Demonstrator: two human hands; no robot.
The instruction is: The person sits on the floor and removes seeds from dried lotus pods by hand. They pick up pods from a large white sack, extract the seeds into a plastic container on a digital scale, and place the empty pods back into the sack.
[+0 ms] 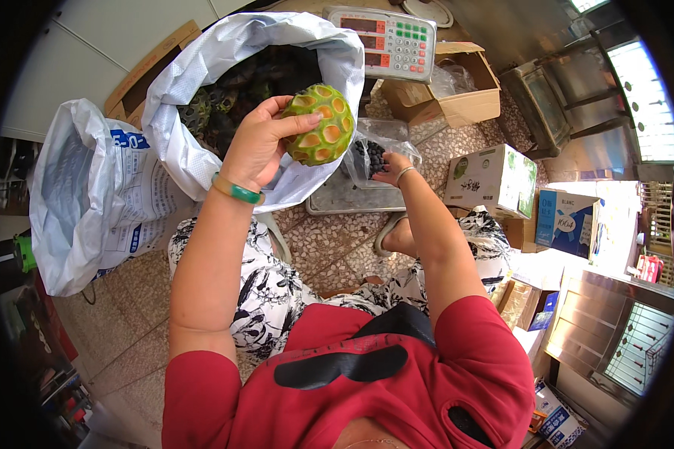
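Note:
My left hand (261, 137) grips a green lotus seed pod (319, 126) with open, orange-brown holes, held over the mouth of a white woven sack (174, 106). Inside that sack lie darker lotus pods (199, 112). My right hand (394, 168) is at the edge of a clear plastic bag (356, 168) with dark lotus seeds in it; whether the fingers hold anything cannot be told. The bag rests on the metal platform (331, 202) of a weighing scale, whose display panel (385, 45) stands behind it.
A second woven sack (62, 196) stands at the left. Behind the scale platform is an open cardboard box (472, 106) holding clear plastic. A printed carton (486, 177) and a blue carton (567, 221) stand at the right. My feet are on either side of the platform's near edge.

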